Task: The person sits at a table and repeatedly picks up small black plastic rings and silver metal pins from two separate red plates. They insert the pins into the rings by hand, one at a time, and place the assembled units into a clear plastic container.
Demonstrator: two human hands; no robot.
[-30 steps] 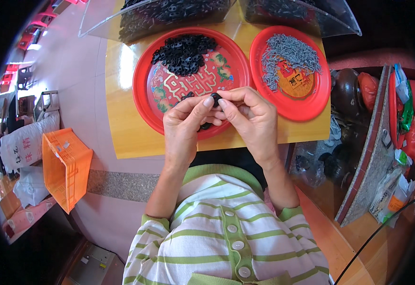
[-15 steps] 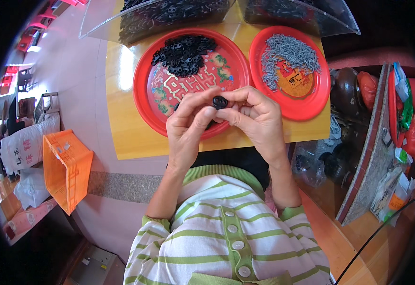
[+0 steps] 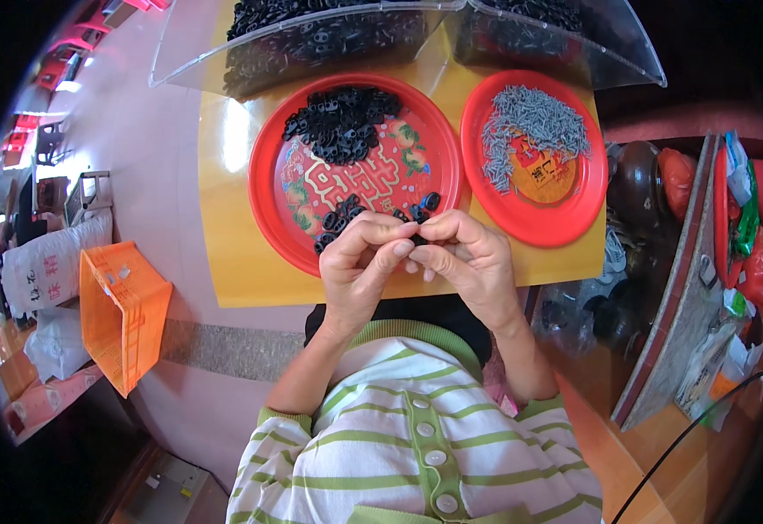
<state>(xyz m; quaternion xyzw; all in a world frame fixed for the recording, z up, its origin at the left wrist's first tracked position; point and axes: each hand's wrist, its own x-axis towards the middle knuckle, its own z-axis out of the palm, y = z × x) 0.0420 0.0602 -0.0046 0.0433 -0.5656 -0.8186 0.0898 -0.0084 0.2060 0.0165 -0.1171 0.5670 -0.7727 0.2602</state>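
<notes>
Both hands meet in a tight grip over the near edge of the desk point(image 3: 233, 262): the left hand point(image 3: 360, 262) and right hand point(image 3: 469, 258) curl inward, fingertips pinched together on a small black piece point(image 3: 418, 238). Forearms rise from the striped shirt, wrists bent. Just beyond lies a red plate point(image 3: 268, 188) heaped with black pieces, and beside it another red plate point(image 3: 573, 218) of grey pins.

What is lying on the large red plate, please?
The large red plate carries a pile of small black parts at its far side and several loose black pieces nearer. Both hands cover its near rim.
</notes>
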